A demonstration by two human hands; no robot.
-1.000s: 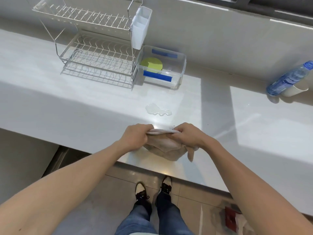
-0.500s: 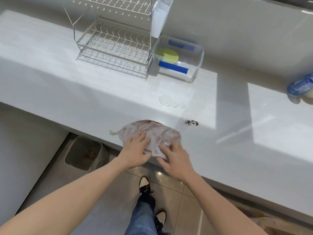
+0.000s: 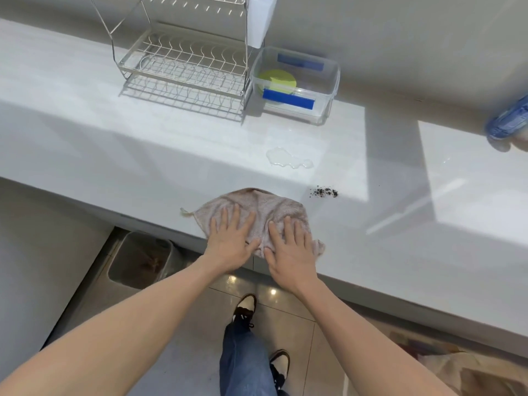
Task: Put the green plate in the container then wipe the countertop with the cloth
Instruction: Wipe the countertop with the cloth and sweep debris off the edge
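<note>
A beige cloth (image 3: 257, 204) lies spread flat on the white countertop (image 3: 143, 155) near its front edge. My left hand (image 3: 231, 241) and my right hand (image 3: 288, 250) press flat on the cloth side by side, fingers spread and extended. The green plate (image 3: 275, 80) lies inside the clear plastic container (image 3: 328, 90) with blue tape strips, at the back of the counter. A small puddle of water (image 3: 287, 158) sits between the container and the cloth. Dark crumbs (image 3: 324, 192) lie just right of the cloth.
A wire dish rack (image 3: 183, 67) with a white cutlery holder (image 3: 261, 18) stands left of the container. A blue water bottle (image 3: 508, 121) lies at the far right. A grey bin (image 3: 143, 261) sits on the floor below the counter edge.
The cloth, first bunched between both hands, was laid out on the counter. Both hands now rest flatter on it with fingers stretched out.
</note>
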